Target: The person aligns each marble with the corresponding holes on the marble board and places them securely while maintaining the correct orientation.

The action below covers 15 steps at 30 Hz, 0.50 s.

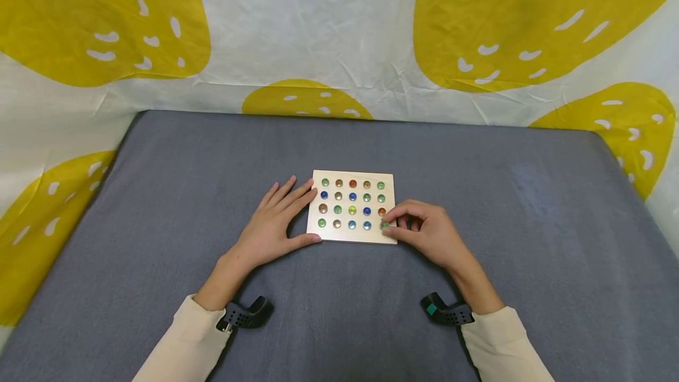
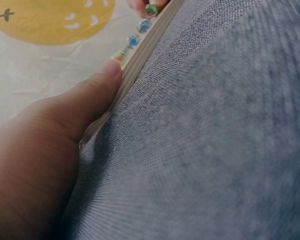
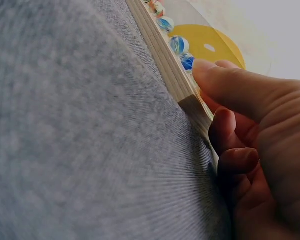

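Note:
A pale wooden board (image 1: 345, 234) lies on the table, with glass marbles set on it in even rows: green, blue, red, amber and one yellow-green marble (image 1: 352, 210). My left hand (image 1: 269, 230) rests against the board's left side, fingers spread and straight, thumb at the near left corner. At the near right corner my right hand (image 1: 428, 227) pinches a green marble (image 1: 384, 225) between thumb and index finger; its other fingers are curled. That green marble (image 2: 151, 9) also shows in the left wrist view. In the right wrist view the thumb hides it.
Grey cloth (image 1: 339, 305) covers the table. Behind it and at the sides hangs a white curtain (image 1: 313, 22) with large yellow fruit shapes. Each wrist wears a black camera band, the left band (image 1: 246, 313) and the right band (image 1: 447, 311).

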Motion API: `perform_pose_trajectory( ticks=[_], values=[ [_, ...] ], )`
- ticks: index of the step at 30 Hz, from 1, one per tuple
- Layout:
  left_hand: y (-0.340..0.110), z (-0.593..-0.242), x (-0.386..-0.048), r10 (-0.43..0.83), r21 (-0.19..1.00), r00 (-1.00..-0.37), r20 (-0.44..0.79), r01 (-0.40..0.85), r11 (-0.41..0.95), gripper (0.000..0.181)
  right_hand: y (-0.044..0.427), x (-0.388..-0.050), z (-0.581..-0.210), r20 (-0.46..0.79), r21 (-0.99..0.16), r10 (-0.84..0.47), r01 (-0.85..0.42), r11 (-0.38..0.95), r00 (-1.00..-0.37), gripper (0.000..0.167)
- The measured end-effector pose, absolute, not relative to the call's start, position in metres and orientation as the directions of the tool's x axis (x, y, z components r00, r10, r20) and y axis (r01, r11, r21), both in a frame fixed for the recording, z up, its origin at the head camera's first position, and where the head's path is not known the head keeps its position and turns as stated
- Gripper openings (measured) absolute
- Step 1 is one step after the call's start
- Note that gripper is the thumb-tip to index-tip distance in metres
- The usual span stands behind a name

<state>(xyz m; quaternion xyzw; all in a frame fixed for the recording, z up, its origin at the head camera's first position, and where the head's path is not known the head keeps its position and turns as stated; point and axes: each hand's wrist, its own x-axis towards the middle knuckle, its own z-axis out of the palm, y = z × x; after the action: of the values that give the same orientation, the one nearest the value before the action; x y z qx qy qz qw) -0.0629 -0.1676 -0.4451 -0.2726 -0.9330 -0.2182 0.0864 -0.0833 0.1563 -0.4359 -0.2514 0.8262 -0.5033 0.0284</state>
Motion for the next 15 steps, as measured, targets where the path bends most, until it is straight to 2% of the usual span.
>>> perform_pose_trajectory(
  ticks=[15],
  values=[
    [-0.1676,-0.4479,-0.0636,0.47,0.353,-0.837,0.28,0.545,0.76,0.085,0.1556,-0.0831,-0.4395,0.232,-0.819,-0.448,-0.422,0.389,-0.863,0.014]
  ],
)
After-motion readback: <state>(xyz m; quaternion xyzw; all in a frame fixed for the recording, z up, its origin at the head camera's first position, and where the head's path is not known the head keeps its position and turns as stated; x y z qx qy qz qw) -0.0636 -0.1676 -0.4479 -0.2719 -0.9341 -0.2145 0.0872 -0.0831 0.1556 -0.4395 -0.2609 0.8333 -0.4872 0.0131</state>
